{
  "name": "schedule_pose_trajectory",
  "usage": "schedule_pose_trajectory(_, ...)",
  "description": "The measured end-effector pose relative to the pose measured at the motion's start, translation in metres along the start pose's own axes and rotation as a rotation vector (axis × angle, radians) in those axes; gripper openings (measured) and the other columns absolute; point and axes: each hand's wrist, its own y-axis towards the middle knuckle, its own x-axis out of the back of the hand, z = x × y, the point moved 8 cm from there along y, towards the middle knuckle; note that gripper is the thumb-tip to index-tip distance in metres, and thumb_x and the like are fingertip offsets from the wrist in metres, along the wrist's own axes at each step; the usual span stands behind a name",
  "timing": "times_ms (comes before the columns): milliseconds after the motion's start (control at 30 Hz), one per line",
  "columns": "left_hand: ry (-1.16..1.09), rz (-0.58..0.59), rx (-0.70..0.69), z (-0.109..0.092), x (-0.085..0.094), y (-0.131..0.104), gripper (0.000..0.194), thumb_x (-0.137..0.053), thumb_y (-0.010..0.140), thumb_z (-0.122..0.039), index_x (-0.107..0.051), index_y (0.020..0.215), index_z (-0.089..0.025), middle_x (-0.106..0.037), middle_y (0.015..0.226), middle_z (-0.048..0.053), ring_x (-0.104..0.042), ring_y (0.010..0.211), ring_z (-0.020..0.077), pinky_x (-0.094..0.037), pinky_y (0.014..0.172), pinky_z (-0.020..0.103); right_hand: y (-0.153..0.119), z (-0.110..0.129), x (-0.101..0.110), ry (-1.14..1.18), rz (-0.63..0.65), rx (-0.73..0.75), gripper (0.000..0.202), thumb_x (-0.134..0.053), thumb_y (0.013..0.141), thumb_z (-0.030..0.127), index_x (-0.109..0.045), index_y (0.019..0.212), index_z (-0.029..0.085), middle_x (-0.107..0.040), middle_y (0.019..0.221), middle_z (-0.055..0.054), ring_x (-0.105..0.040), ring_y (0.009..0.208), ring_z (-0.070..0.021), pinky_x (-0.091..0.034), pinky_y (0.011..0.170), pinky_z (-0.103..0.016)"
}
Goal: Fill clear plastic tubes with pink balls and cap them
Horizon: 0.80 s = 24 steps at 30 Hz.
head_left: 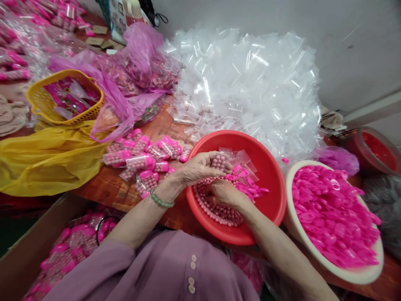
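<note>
Above a red basin (272, 209), my left hand (200, 168) is closed around a clear plastic tube filled with pink beads (218, 162). Just below it, my right hand (227, 194) reaches in among the loose pink beads (224, 215). Its fingers are curled, and their tips are partly hidden, so what they hold cannot be made out. In the basin, bright pink plastic caps (247, 188) and some empty clear tubes (246, 161) lie beside the beads. Left of the basin, several bead-filled tubes with pink caps (140, 161) are piled on the wooden table (115, 190).
A large heap of clear tubes (250, 79) stands behind the basin. At right is a white tub (291, 200) of pink caps. A yellow basket (34, 98), a yellow bag (53, 156) and a purple bag (144, 50) are at left. Below sits a box of filled tubes (75, 242).
</note>
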Motion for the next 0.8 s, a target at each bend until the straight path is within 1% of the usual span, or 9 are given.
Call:
schedule_pose_trajectory(167, -0.030, -0.010, -0.009, -0.002, -0.002, -0.001, 0.040, -0.081, 0.066, -0.014, -0.067, 0.103, -0.013, -0.072, 0.100, 0.008, -0.067, 0.094, 0.0169, -0.049, 0.090, 0.032, -0.007, -0.008, 0.015, 0.138, -0.094, 0.014, 0.010, -0.062, 0.073, 0.012, -0.072, 0.072, 0.016, -0.073, 0.077, -0.008, -0.063, 0.074, -0.0210, -0.046, 0.071, -0.030)
schedule_pose_trajectory(267, -0.072, -0.039, 0.000, 0.000, 0.000, -0.001, 0.036, -0.081, 0.066, -0.015, -0.067, 0.098, -0.013, -0.071, 0.095, 0.007, -0.067, 0.088, 0.0147, -0.050, 0.085, 0.029, -0.020, -0.032, 0.042, 0.261, -0.260, -0.026, 0.014, -0.057, 0.084, 0.021, -0.070, 0.082, 0.016, -0.072, 0.081, -0.005, -0.062, 0.073, -0.0177, -0.047, 0.069, -0.028)
schedule_pose_trajectory(300, -0.087, -0.044, 0.010, 0.001, 0.000, -0.001, 0.035, -0.081, 0.066, -0.016, -0.066, 0.097, -0.012, -0.071, 0.092, 0.007, -0.066, 0.085, 0.0141, -0.051, 0.084, 0.028, -0.025, -0.042, 0.055, 0.332, -0.369, -0.051, 0.017, -0.055, 0.087, 0.025, -0.069, 0.085, 0.015, -0.071, 0.082, -0.004, -0.062, 0.073, -0.0172, -0.048, 0.069, -0.028)
schedule_pose_trajectory(367, -0.103, -0.041, 0.039, 0.003, 0.000, -0.001, 0.034, -0.081, 0.066, -0.016, -0.066, 0.097, -0.012, -0.069, 0.089, 0.006, -0.065, 0.082, 0.0133, -0.051, 0.081, 0.028, -0.041, -0.062, 0.081, 0.593, -0.692, -0.083, 0.019, -0.059, 0.087, 0.033, -0.067, 0.085, 0.016, -0.069, 0.078, -0.003, -0.061, 0.071, -0.0155, -0.048, 0.068, -0.028)
schedule_pose_trajectory(433, -0.096, -0.034, 0.070, 0.005, -0.001, 0.000, 0.035, -0.079, 0.066, -0.014, -0.066, 0.099, -0.011, -0.069, 0.087, 0.006, -0.065, 0.082, 0.0132, -0.051, 0.079, 0.028, -0.057, -0.076, 0.096, 0.879, -0.991, -0.083, 0.019, -0.069, 0.080, 0.037, -0.067, 0.080, 0.018, -0.066, 0.072, 0.000, -0.056, 0.064, -0.0125, -0.045, 0.063, -0.026)
schedule_pose_trajectory(467, -0.088, -0.025, 0.085, 0.006, -0.002, 0.000, 0.035, -0.077, 0.066, -0.013, -0.065, 0.099, -0.011, -0.069, 0.087, 0.006, -0.065, 0.082, 0.0133, -0.051, 0.078, 0.028, -0.061, -0.078, 0.098, 0.962, -1.079, -0.074, 0.019, -0.073, 0.076, 0.036, -0.068, 0.078, 0.018, -0.065, 0.069, 0.002, -0.054, 0.061, -0.0113, -0.044, 0.062, -0.025)
schedule_pose_trajectory(533, -0.081, 0.005, 0.096, 0.005, -0.005, 0.000, 0.035, -0.075, 0.064, -0.009, -0.065, 0.097, -0.011, -0.068, 0.087, 0.006, -0.064, 0.080, 0.0128, -0.051, 0.078, 0.028, -0.061, -0.069, 0.102, 0.969, -1.116, -0.045, 0.017, -0.076, 0.074, 0.035, -0.069, 0.075, 0.019, -0.065, 0.066, 0.002, -0.053, 0.060, -0.0105, -0.043, 0.062, -0.025)
schedule_pose_trajectory(667, -0.101, 0.067, 0.120, 0.006, -0.008, 0.001, 0.034, -0.070, 0.063, -0.005, -0.064, 0.095, -0.011, -0.066, 0.085, 0.004, -0.063, 0.076, 0.0115, -0.051, 0.076, 0.028, -0.055, -0.051, 0.108, 0.921, -1.057, 0.054, 0.015, -0.074, 0.077, 0.032, -0.069, 0.069, 0.019, -0.065, 0.065, 0.002, -0.057, 0.063, -0.0118, -0.045, 0.065, -0.026)
schedule_pose_trajectory(800, -0.147, 0.088, 0.210, 0.014, -0.003, 0.002, 0.021, -0.067, 0.072, -0.015, -0.063, 0.091, -0.010, -0.068, 0.084, 0.007, -0.066, 0.075, 0.0152, -0.054, 0.073, 0.029, -0.058, -0.042, 0.112, 0.829, -1.021, 0.180, 0.019, -0.069, 0.082, 0.030, -0.068, 0.066, 0.020, -0.064, 0.067, 0.001, -0.056, 0.064, -0.0124, -0.046, 0.065, -0.028)
